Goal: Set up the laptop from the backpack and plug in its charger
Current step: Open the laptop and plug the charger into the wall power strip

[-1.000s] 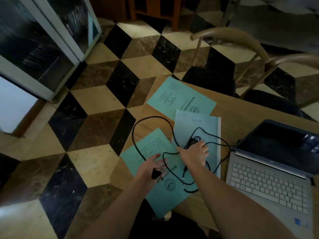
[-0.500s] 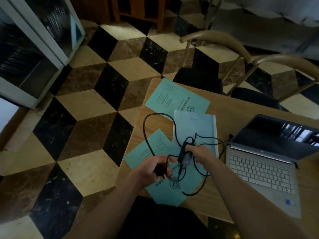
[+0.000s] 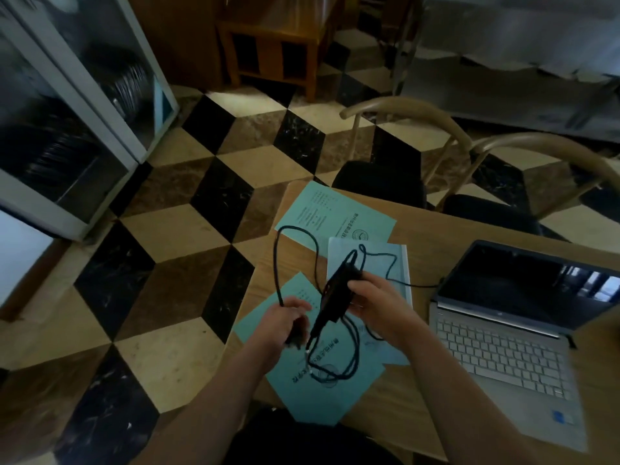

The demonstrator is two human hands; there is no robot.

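Right hand (image 3: 375, 305) grips charger brick (image 3: 337, 297), left hand (image 3: 285, 322) pinches its plug (image 3: 297, 337) — shake cable (image 3: 278, 263) loops free before reaching — laptop (image 3: 503, 333) already open

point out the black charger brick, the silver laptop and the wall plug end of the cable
black rectangular charger brick (image 3: 337, 297), head view, middle of its body
open silver laptop (image 3: 496, 354), head view, keyboard deck
black wall plug (image 3: 297, 333), head view, plug body under the left hand (image 3: 280, 322)

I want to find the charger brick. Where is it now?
In the head view the charger brick is held up in the right hand, above the teal papers and left of the open laptop.
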